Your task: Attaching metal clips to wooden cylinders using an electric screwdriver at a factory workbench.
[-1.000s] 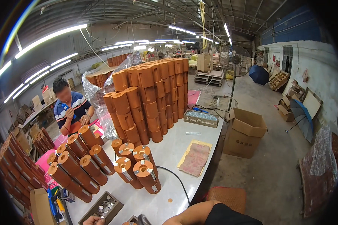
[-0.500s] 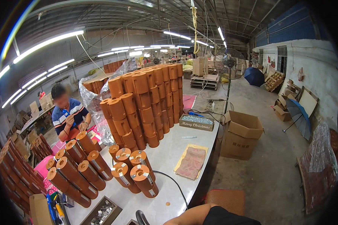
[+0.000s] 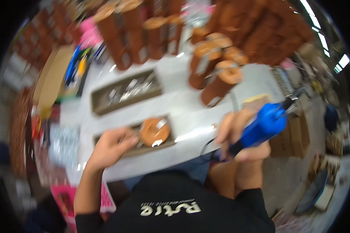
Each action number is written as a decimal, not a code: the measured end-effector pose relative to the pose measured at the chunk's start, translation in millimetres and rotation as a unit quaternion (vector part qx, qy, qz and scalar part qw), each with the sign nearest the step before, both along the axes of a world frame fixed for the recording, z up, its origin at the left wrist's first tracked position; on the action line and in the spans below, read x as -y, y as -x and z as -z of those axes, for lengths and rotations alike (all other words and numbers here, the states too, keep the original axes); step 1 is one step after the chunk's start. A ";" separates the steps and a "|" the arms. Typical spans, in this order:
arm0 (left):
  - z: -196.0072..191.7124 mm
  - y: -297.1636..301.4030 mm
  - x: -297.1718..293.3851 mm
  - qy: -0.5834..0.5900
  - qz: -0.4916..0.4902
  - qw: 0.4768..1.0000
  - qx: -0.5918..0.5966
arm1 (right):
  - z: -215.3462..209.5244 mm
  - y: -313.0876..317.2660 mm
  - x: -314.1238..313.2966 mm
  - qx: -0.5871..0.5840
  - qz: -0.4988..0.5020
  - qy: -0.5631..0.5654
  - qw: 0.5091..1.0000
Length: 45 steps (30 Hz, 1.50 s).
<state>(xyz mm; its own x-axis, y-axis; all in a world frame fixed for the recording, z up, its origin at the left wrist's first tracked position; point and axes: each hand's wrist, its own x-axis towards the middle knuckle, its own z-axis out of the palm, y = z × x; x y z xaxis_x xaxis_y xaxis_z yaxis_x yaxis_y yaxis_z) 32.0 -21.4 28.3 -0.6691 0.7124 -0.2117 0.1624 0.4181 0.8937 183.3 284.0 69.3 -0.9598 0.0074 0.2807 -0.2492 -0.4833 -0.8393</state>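
The picture is blurred by motion. My left hand [image 3: 112, 146] rests at the near shallow tray [image 3: 167, 142], fingers touching an orange-brown round piece [image 3: 154, 131] that lies in it; whether it grips the piece I cannot tell. My right hand [image 3: 240, 136] is closed around a blue handheld power tool [image 3: 265, 125] with a dark tip pointing up and to the right, held over the table's right edge. A dark cable runs from the tool's rear toward my body.
A second tray [image 3: 125, 92] with small metal parts lies farther on the white table [image 3: 190, 112]. Several orange-brown tubes [image 3: 217, 75] stand beyond it, more stacked behind. Blue and yellow tools [image 3: 76, 66] lie at the left. A cardboard box [image 3: 289, 136] sits on the floor at right.
The view swung from the far hall down onto the table in front of me. Both my hands now show, the right one holding the blue tool, the left at the near tray.
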 end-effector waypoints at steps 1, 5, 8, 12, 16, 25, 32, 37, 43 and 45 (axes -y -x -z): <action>-5.2 -4.9 1.2 0.021 -0.008 1.000 -0.005 | -1.7 -8.6 -2.9 0.013 0.029 -0.007 0.999; -1.0 -18.0 11.5 -0.024 -0.042 0.998 0.051 | 18.3 -10.2 11.9 0.105 0.109 -0.088 0.985; 0.2 -21.3 -2.2 0.011 -0.064 0.998 0.016 | 38.3 -10.3 21.4 0.165 0.134 -0.171 0.962; 9.8 -29.8 -28.6 0.061 -0.061 0.951 -0.296 | 49.3 -7.1 41.7 0.166 0.117 -0.278 0.939; 25.2 -37.3 -45.8 0.056 -0.049 0.919 -0.388 | 62.5 -1.7 56.9 0.162 0.094 -0.277 0.942; 34.0 -42.6 -19.9 -0.019 -0.027 0.937 -0.348 | 85.5 -2.7 57.7 0.163 0.100 -0.249 0.949; 34.2 -38.6 -19.3 -0.019 0.014 0.922 -0.386 | 82.2 -0.1 58.6 0.165 0.092 -0.237 0.953; 41.3 -41.2 -22.9 -0.044 0.015 0.909 -0.414 | 81.6 0.4 59.1 0.174 0.097 -0.232 0.952; 53.5 -49.3 -22.6 -0.064 -0.024 0.881 -0.468 | 87.2 1.6 60.6 0.149 0.079 -0.261 0.950; 54.9 -48.6 -22.6 -0.071 -0.035 0.887 -0.455 | 86.4 2.1 61.6 0.141 0.081 -0.265 0.951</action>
